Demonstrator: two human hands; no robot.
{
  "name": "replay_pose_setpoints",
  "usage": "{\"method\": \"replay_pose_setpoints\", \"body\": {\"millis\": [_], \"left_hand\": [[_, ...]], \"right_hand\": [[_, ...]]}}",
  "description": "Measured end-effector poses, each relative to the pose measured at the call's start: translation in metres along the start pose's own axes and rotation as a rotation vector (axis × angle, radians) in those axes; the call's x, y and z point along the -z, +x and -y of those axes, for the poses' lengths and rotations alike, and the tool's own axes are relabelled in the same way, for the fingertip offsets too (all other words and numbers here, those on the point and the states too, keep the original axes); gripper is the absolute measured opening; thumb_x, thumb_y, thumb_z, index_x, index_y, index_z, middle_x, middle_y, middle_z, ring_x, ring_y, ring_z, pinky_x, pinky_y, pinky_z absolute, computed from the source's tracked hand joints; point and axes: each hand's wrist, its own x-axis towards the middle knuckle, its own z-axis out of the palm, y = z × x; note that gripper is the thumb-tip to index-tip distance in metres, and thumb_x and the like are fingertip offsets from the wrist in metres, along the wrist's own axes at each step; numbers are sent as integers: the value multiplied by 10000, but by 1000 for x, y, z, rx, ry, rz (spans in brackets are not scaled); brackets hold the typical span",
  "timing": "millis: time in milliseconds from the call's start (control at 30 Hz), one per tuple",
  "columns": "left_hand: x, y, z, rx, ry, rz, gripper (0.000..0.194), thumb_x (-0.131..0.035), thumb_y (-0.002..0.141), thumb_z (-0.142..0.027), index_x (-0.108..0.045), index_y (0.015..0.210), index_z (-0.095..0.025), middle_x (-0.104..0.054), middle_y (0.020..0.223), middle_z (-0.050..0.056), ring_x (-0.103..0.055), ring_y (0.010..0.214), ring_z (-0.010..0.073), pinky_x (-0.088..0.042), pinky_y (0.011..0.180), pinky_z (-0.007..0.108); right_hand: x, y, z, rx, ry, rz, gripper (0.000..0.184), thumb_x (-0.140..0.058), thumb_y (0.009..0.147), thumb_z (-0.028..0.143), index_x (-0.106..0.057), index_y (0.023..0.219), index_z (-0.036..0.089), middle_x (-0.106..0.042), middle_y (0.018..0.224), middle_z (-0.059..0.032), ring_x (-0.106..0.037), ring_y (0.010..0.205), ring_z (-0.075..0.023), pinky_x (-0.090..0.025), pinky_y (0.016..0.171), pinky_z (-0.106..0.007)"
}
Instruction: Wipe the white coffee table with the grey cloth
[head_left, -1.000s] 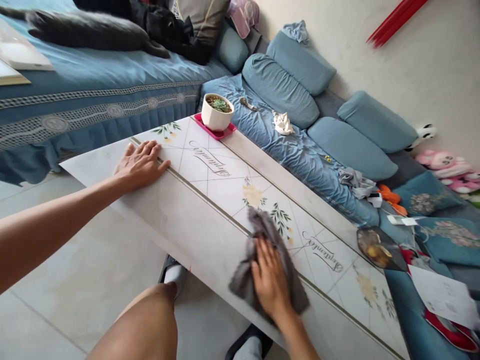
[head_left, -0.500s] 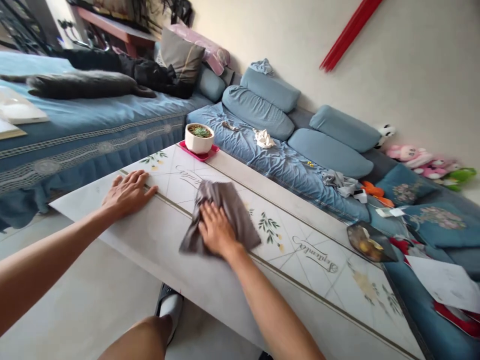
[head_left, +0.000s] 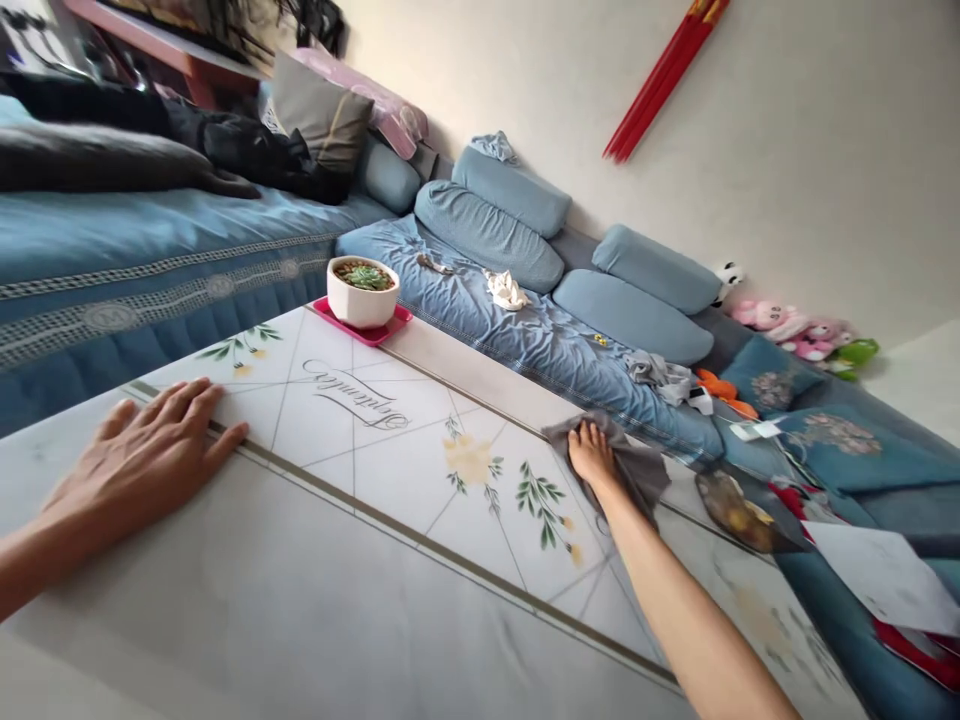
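My left hand lies flat on the left part of the marble-patterned table, its fingers spread and nothing in them. Near the table's far edge, my right hand presses on a grey-brown cloth. Its fingers rest on top of the cloth, which spreads out beside and beyond the hand. Leaf and flower prints, thin lines and lettering run along the middle of the tabletop.
A white pot with a succulent stands on a pink tray at the far left corner. A dark bag lies right of the cloth. Behind runs a blue sofa with cushions and toys; a grey cat lies at left.
My right hand has slid the cloth from the table's middle to the right and away, near the far edge. The left hand stays flat on the table. The view has shifted closer.
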Motion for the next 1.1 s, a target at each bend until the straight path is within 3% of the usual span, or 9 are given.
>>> {"method": "replay_pose_setpoints", "body": {"millis": [167, 333, 433, 567, 667, 733, 833, 933, 1100], "left_hand": [[-1, 3, -5, 73, 29, -8, 1029, -169, 975, -737, -94, 1872, -240, -432, 1847, 173, -398, 1734, 371, -301, 1410, 656], [14, -1, -12, 89, 17, 17, 980, -191, 992, -746, -180, 1862, -295, -436, 1850, 146, -421, 1721, 374, -295, 1426, 643], [19, -3, -16, 86, -7, 43, 1001, -169, 1006, -736, -290, 1839, -194, -406, 1856, 194, -341, 1760, 378, -270, 1436, 663], [14, -2, -16, 78, -51, 55, 969, -153, 1046, -677, -335, 1822, -127, -373, 1864, 219, -281, 1781, 384, -218, 1448, 672], [3, -1, -11, 79, -58, 20, 924, -200, 1067, -640, -337, 1826, -132, -364, 1869, 214, -275, 1782, 388, -198, 1451, 669], [-4, 0, -8, 71, -68, 0, 907, -253, 1072, -630, -364, 1816, -124, -362, 1867, 220, -280, 1778, 400, -200, 1449, 686], [-11, 2, -4, 66, -74, -25, 906, -264, 1082, -629, -424, 1775, -68, -369, 1861, 231, -291, 1771, 406, -205, 1446, 707], [-13, 2, -3, 62, -62, -60, 886, -247, 1096, -629, -473, 1735, -57, -401, 1852, 223, -323, 1758, 388, -222, 1435, 707], [-12, 2, 0, 70, -46, -62, 868, -248, 1102, -669, -494, 1729, -121, -440, 1840, 190, -408, 1716, 372, -249, 1433, 657]], "right_hand": [[-19, 37, 206, 357, 67, 28, 698, -254, 1212, 353, -363, 1762, -64, -281, 1841, -331, -276, 1743, -429, -249, 1398, -696], [-27, -98, 290, 793, 127, 115, 689, -397, 1232, 432, -359, 1806, 53, -245, 1893, -137, -222, 1775, -303, -180, 1468, -496], [-31, -205, 212, 1017, 182, 140, 681, -472, 1218, 452, -366, 1828, 169, -239, 1897, -40, -227, 1775, -249, -209, 1478, -462], [-54, -290, 14, 977, 160, 54, 807, -537, 1173, 399, -150, 1881, 376, -309, 1870, 24, -395, 1713, -299, -489, 1370, -544], [-61, -272, -100, 734, 108, -103, 727, -453, 1170, 469, -247, 1865, 414, -438, 1819, 3, -491, 1653, -349, -599, 1256, -618], [-50, -222, -117, 498, 73, -109, 711, -351, 1149, 510, -436, 1819, 286, -498, 1789, -65, -479, 1659, -373, -537, 1306, -639], [-21, -122, -48, 199, -35, 18, 771, -253, 1120, 409, -490, 1754, 40, -428, 1817, -195, -382, 1710, -397, -386, 1391, -621], [5, -36, 88, 203, -57, 71, 746, -213, 1150, 324, -382, 1766, -61, -305, 1853, -278, -306, 1738, -428, -311, 1404, -620], [12, -37, 284, 569, 8, 131, 681, -264, 1215, 330, -351, 1786, -31, -262, 1877, -246, -265, 1755, -378, -252, 1427, -558]]}}
